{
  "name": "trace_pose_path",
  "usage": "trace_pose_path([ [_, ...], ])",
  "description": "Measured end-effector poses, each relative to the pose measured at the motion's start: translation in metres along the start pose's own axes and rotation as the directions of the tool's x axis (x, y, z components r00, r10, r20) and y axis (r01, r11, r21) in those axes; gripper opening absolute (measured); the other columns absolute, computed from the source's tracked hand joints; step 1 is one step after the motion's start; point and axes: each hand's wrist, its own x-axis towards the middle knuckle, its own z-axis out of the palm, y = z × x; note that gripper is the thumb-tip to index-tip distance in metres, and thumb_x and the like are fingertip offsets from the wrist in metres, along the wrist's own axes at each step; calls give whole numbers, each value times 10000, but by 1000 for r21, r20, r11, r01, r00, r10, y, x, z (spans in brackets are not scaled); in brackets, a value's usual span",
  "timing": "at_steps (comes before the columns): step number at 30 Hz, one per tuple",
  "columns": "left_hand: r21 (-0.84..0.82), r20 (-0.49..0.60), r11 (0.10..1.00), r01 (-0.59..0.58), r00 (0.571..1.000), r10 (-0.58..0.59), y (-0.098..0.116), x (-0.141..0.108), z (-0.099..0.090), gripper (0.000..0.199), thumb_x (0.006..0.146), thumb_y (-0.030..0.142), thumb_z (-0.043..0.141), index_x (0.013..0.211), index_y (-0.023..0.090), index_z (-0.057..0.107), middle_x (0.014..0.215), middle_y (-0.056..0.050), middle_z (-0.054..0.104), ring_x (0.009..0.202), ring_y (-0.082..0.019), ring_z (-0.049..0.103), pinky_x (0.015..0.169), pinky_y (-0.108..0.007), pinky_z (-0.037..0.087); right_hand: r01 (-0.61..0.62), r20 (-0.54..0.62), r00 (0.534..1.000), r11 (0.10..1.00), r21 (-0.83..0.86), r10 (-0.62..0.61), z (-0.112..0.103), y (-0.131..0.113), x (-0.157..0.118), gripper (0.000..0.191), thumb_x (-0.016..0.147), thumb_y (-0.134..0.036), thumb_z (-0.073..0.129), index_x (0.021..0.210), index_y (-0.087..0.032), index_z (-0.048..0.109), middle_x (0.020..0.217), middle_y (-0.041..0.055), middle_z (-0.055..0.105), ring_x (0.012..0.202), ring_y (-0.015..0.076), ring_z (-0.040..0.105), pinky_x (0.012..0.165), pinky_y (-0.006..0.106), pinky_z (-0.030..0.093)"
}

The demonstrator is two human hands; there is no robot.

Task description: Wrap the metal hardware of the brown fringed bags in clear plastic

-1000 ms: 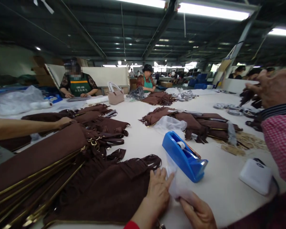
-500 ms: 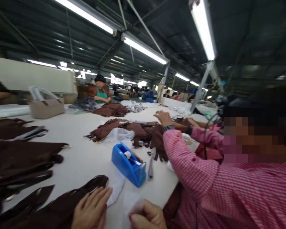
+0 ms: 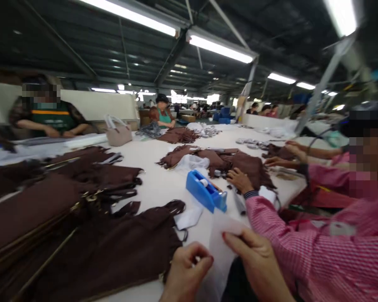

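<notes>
My right hand (image 3: 260, 256) pinches a thin translucent white sheet (image 3: 225, 226) between thumb and fingers. Beside it, my left hand (image 3: 189, 268) is closed in a pinch at the sheet's left edge; what its fingertips hold, if anything, is too small to make out. A brown fabric bag piece (image 3: 119, 251) with dark strap ends lies just left of my left hand. Beyond the sheet stands a blue tape dispenser (image 3: 204, 191), with a small folded white paper (image 3: 189, 218) lying nearer to me.
A co-worker in a pink checked sleeve (image 3: 280, 226) sits close on my right, one hand on brown pieces (image 3: 248, 165). More brown pieces (image 3: 59, 188) are stacked at left. A beige handbag (image 3: 119, 135) stands farther back. Two people in green aprons sit across the white table (image 3: 157, 193).
The view has swung left. My left hand has gone from flat, stretched fingers to a pinch, and my right hand has raised the white sheet. The co-worker's hand has come nearer the dispenser.
</notes>
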Motion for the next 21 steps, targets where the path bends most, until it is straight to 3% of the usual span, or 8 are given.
trace_pose_path([
  [3,-71,-51,996,56,997,-60,12,-8,-3,113,601,256,585,604,143,582,543,29,508,532,-80,421,510,-202,314,-59,-6,998,998,34,60,1,2,1,198,584,-336,699,702,-184,655,613,-21,601,549,111,485,493,219,401],
  [7,-471,129,873,126,989,-73,15,-21,-2,318,507,279,704,768,114,623,681,-21,612,633,-116,519,607,-227,390,-83,45,996,996,18,82,8,10,-3,172,569,-307,716,643,-169,644,572,-33,578,561,99,495,522,203,404],
  [9,-580,164,799,158,984,-75,14,-29,0,349,508,276,714,797,95,638,706,-42,631,644,-125,536,637,-248,405,-116,86,990,993,21,114,12,15,-8,175,563,-291,720,655,-164,641,572,-29,581,569,107,509,531,212,413],
  [17,-664,26,736,133,987,-156,-5,-47,0,316,521,304,711,737,83,647,575,-6,563,524,-80,451,522,-206,327,-326,252,917,945,31,309,32,36,-14,240,554,-297,715,532,-153,526,495,-42,515,458,70,440,436,192,355],
  [19,-648,-45,754,108,983,-179,-11,-48,-4,297,545,318,691,721,84,643,560,0,547,507,-72,430,506,-204,309,-271,261,923,959,-76,282,33,37,-15,220,597,-336,683,581,-170,541,534,-37,523,501,86,468,459,197,379],
  [21,-638,-92,764,91,977,-193,-17,-47,-7,276,552,325,682,694,92,637,555,2,549,499,-71,429,501,-205,308,-141,220,957,965,-222,190,28,35,-21,187,629,-344,662,725,-202,587,643,-15,575,612,127,528,536,218,431],
])
